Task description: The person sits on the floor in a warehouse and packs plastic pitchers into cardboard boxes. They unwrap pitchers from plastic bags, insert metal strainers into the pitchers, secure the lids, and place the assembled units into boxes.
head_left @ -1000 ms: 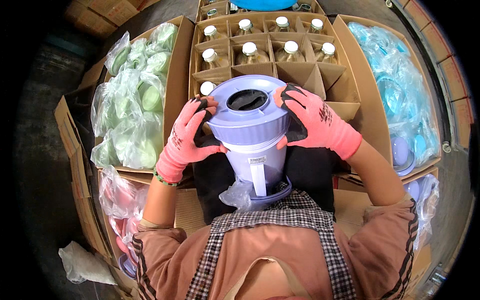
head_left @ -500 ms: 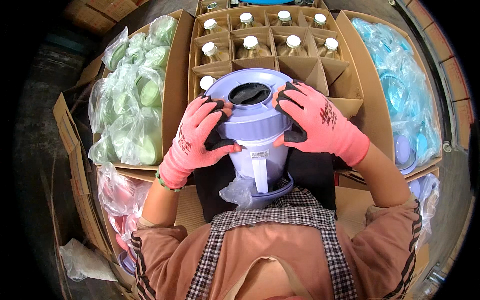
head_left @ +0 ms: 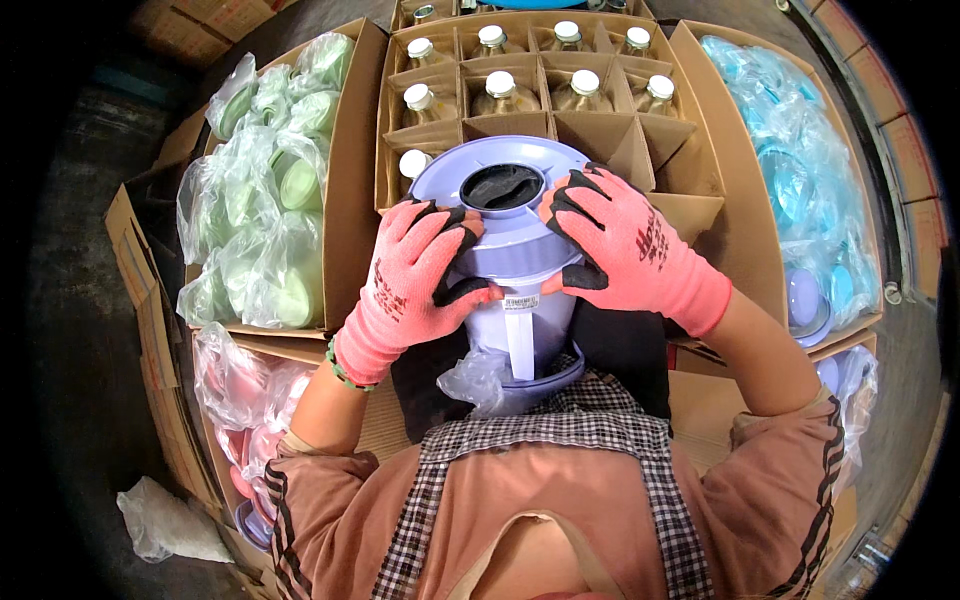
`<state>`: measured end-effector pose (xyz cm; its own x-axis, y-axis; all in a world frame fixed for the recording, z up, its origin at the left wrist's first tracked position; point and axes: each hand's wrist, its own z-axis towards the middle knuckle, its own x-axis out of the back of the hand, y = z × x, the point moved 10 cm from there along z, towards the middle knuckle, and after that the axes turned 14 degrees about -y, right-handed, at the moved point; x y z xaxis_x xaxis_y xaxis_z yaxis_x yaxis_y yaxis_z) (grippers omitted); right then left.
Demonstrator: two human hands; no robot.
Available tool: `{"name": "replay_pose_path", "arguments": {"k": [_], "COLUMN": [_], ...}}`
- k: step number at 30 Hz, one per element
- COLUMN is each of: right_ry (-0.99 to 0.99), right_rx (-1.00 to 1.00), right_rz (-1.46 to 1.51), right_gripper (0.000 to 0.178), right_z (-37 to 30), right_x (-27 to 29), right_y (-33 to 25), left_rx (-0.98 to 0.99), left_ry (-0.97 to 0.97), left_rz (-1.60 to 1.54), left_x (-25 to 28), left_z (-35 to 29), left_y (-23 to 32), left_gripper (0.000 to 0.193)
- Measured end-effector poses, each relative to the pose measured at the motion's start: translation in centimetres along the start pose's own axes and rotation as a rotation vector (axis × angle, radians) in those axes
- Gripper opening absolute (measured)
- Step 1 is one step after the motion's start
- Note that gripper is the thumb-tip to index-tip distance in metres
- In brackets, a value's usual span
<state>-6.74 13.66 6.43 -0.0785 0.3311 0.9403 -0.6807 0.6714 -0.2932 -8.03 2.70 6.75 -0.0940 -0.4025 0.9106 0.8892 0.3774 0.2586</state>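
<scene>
My left grip [head_left: 425, 270] and right grip [head_left: 645, 245] are clasping opposite sides of a wide lilac lid [head_left: 510, 258], fingers over its rim. The lid is sitting on a lilac jug [head_left: 552, 328], which is standing between my thighs [head_left: 625, 350], its handle [head_left: 520, 345] facing me. Clear plastic [head_left: 473, 382] is bunching beside it. Ahead, a divided carton [head_left: 690, 215] is holding white-capped bottles [head_left: 505, 100].

Warehouse-like workspace, divided bottle carton [head_left: 690, 213], bagged plastic parts [head_left: 250, 190], row of boxes [head_left: 908, 145]

Looking down on grey floor [head_left: 905, 355] at the right, darkening toward the left! Spotting brown cartons [head_left: 910, 150] lined along the right edge, and again at upper left!
</scene>
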Motion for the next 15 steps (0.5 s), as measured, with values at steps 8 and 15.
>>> {"name": "replay_pose_path", "arguments": {"k": [8,15], "right_ry": [-0.008,0.003], "right_rx": [0.045,0.155], "right_rz": [0.193,0.112], "right_gripper": [0.067,0.06], "right_z": [-0.5,-0.1], "right_x": [0.6,-0.3], "right_y": [2.3,2.8], "left_rx": [0.101,0.181], "left_ry": [-0.176,-0.153], "left_rz": [0.082,0.099], "left_x": [0.6,0.0], "left_z": [1.9,1.5], "left_y": [1.4,1.7], "left_gripper": [0.061,0.06]}}
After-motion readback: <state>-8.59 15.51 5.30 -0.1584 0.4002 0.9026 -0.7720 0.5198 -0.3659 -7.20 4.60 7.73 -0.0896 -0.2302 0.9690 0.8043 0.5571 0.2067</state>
